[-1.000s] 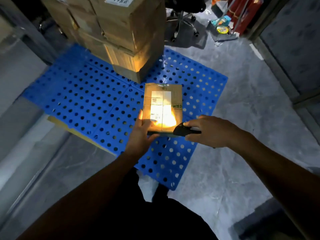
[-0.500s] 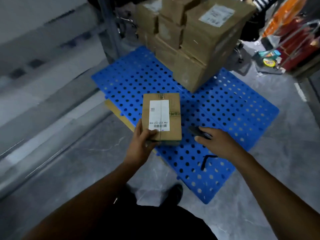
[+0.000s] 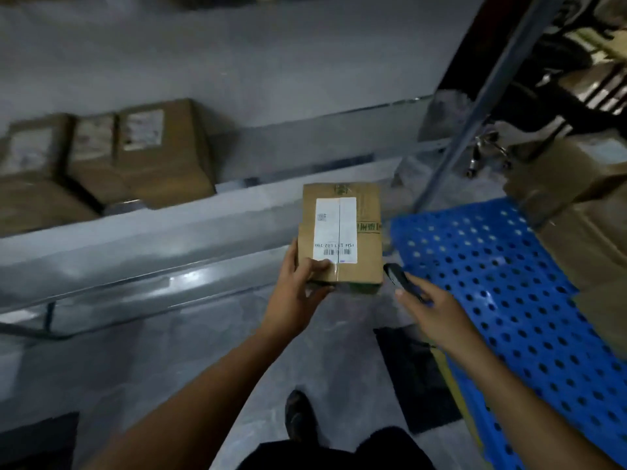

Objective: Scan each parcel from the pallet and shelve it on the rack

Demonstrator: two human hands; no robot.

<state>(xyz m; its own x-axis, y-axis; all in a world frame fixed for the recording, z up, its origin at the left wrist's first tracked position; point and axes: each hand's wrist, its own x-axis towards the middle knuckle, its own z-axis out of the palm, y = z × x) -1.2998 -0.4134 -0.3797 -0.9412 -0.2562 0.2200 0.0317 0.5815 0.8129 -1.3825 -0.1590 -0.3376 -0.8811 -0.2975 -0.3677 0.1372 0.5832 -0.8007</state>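
Head view: parcel (image 3: 341, 237) gripped in left hand (image 3: 298, 293), scanner (image 3: 402, 281) in right hand (image 3: 437, 315).

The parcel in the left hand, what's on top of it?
A white shipping label with a barcode covers much of the parcel top. The left hand thumb overlaps the label's near corner, hiding that bit; the underside isn't visible.

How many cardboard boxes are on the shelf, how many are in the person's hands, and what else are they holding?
Cardboard boxes on the rack shelf: 3, blurred, at
Parcel held in the left hand: 1
Handheld scanner in the right hand: 1
Total: 5
More boxes sit at the right edge, too cropped to count.
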